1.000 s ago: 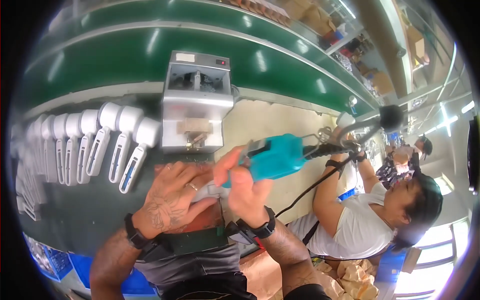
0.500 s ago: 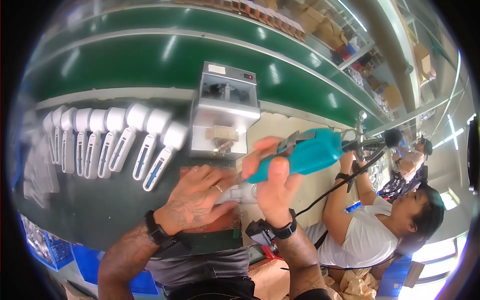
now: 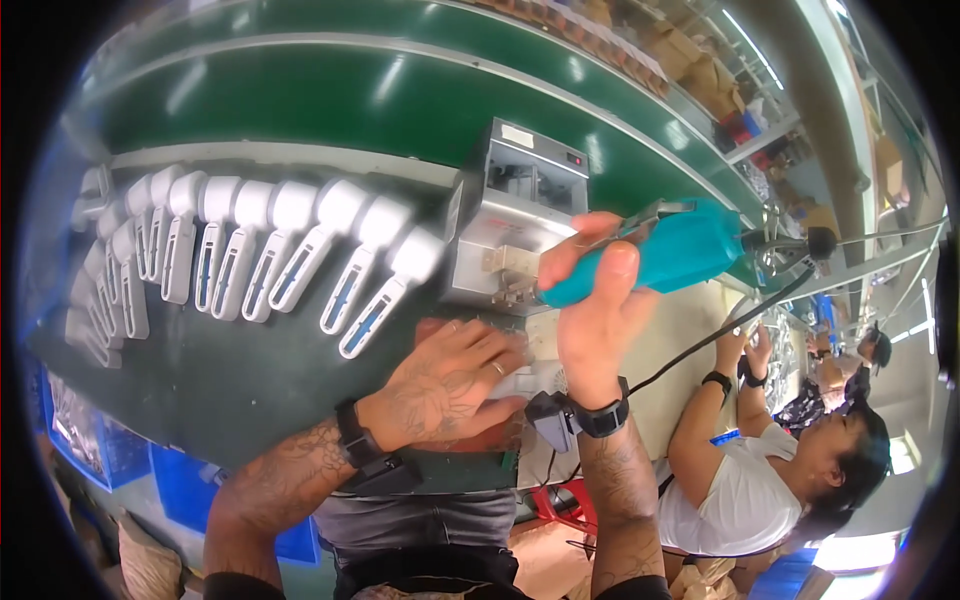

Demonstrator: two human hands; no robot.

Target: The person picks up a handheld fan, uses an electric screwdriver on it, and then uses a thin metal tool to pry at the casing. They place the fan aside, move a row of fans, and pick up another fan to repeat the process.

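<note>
Right hand (image 3: 600,310) clamped round teal driver (image 3: 685,252), up near the machine (image 3: 515,205). Left hand (image 3: 440,388) over pale part (image 3: 546,377) at edge of red mat (image 3: 488,438); I can't tell if it's gripping.

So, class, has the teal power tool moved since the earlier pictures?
Yes. Against the metal machine, the teal power tool has moved up the picture: its lower end, previously below the machine's bottom edge, now appears level with the machine's lower front.

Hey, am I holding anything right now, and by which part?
Your right grip holds the teal tool by the end away from the cord. Your left grip covers the left end of a white part; firm hold unclear.
</note>
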